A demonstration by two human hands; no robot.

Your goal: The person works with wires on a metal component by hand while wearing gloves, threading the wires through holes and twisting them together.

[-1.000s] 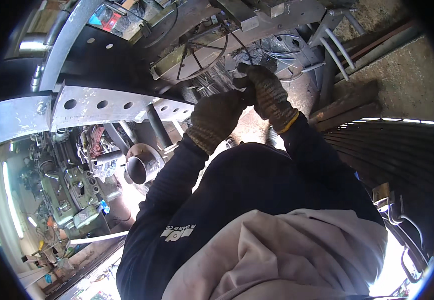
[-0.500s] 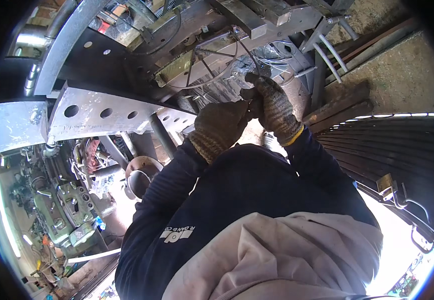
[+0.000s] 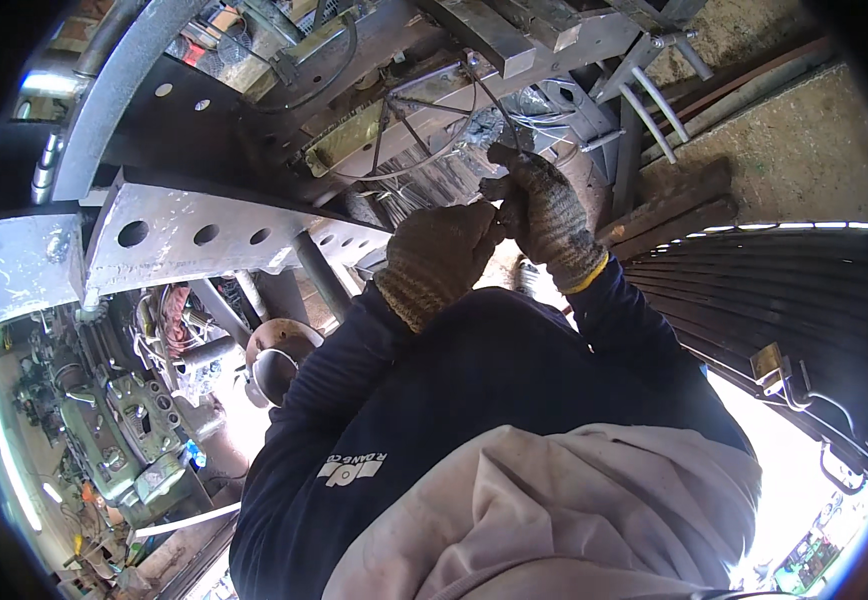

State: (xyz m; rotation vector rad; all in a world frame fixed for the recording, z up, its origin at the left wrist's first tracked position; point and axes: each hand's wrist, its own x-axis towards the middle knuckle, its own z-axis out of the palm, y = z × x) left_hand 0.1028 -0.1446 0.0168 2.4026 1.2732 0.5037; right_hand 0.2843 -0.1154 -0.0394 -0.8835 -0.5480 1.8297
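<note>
Both my hands wear knitted work gloves with dark, grimy finger coverings, and they meet in front of my dark sleeves and chest. My left hand is closed, its back toward me and its fingers against the other glove. My right hand is bent inward, the dark fingertips pointing left and the fingers curled. Anything pinched between the two hands is hidden by the gloves. Beyond them are a metal frame with a thin looped cable and a bundle of thin rods.
At left lies a large steel plate with round holes, beside a curved pipe. A short wide pipe stands near my left forearm. Farther left is a green machine. To the right are timber-like beams and a dark corrugated shutter.
The surroundings have shifted slightly in the picture. My hands stay together in nearly the same pose, with the left fingers a little closer against the right glove.
</note>
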